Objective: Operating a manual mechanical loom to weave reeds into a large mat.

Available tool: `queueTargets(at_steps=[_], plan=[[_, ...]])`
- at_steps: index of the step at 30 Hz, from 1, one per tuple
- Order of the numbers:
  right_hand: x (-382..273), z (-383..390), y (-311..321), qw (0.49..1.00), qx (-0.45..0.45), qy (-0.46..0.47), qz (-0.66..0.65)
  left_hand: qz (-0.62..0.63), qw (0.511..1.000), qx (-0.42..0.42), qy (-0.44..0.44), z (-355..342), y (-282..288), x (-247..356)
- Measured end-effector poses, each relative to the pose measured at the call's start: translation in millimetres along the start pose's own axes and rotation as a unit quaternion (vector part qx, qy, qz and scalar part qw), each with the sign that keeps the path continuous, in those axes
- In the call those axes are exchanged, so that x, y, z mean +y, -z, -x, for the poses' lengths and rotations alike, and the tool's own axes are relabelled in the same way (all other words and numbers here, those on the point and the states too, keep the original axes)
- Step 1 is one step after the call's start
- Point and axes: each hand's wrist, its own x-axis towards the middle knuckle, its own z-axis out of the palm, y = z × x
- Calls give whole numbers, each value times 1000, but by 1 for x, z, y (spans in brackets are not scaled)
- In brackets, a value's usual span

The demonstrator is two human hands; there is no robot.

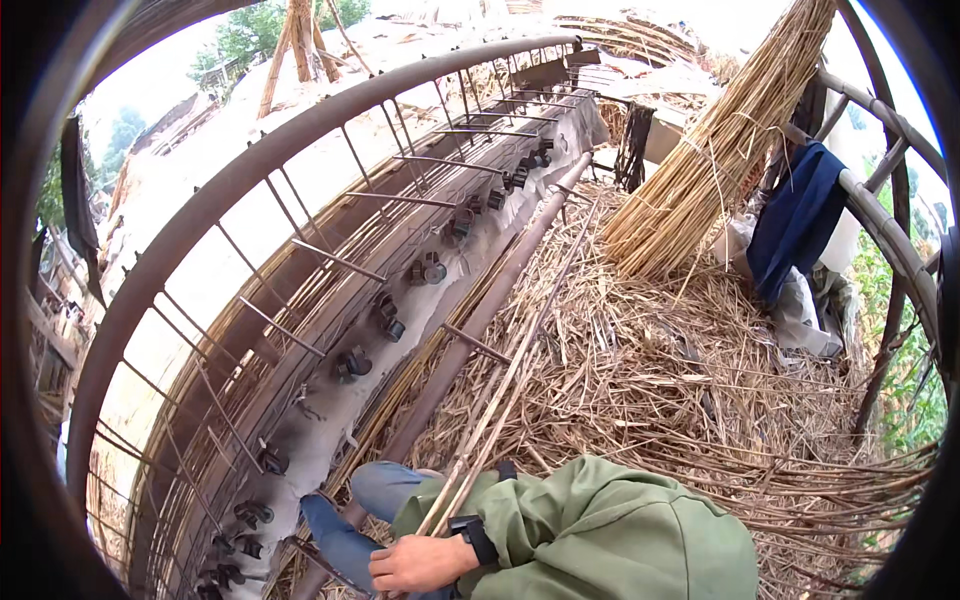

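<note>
My right hand (425,565), at the end of a green sleeve with a dark watch (473,540) on the wrist, lies low in the head view. Its fingers are curled around a few long, thin reed stalks (480,450). The stalks slant up and to the right from the hand, over loose straw. Blue jeans (385,488) show beside the hand and behind it. My left hand does not show. To the left stands a long frame (225,190) with a brown bar and thin metal rods. A row of small dark spool-like pieces (353,362) runs along its pale inner side.
A tall bundle of reeds (715,150) leans at the far right, beside a dark blue cloth (800,215) hung on a pole. A brown pipe (480,315) runs along the frame. Broken straw (620,380) covers the ground; long thin stems (800,470) lie at right.
</note>
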Motion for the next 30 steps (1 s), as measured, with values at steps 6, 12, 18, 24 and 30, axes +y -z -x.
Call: queueTargets(at_steps=[6, 12, 18, 24, 30], plan=[[29, 2, 9, 999, 35, 12, 14, -43, 998, 26, 35, -8, -1, -19], [47, -6, 11, 997, 28, -22, 68, -86, 992, 61, 68, -22, 12, -30], [47, -7, 10, 995, 62, 10, 80, -66, 993, 15, 95, -26, 27, -28], [57, 20, 53, 992, 54, -7, 110, -76, 985, -7, 152, -44, 54, -16], [65, 53, 135, 961, -1, -113, 251, -1, 974, -80, 210, -68, 73, 5]])
